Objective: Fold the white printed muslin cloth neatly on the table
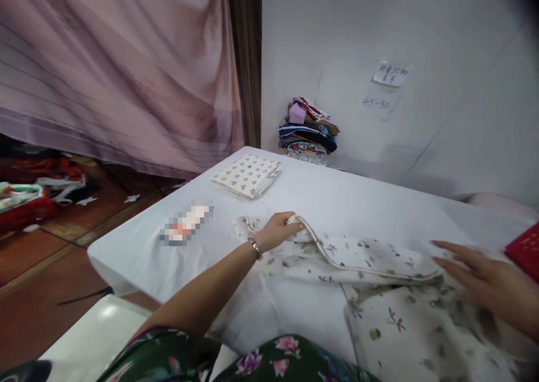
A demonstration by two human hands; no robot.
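Observation:
A white printed cloth lies partly bunched across the table, and its near part hangs toward my lap at the lower right. My left hand pinches the cloth's edge near its left end, thumb and fingers closed on the hem. At the right, my right hand is held over the cloth with fingers stretched out and somewhat blurred; whether it touches the fabric I cannot tell. Beyond my left hand sits a folded cream cloth with small grey prints.
The white-covered table has a pixelated object at its left. A stack of folded fabrics stands by the wall at the back. Something red is at the right edge. A pink curtain hangs left; a white stool is below.

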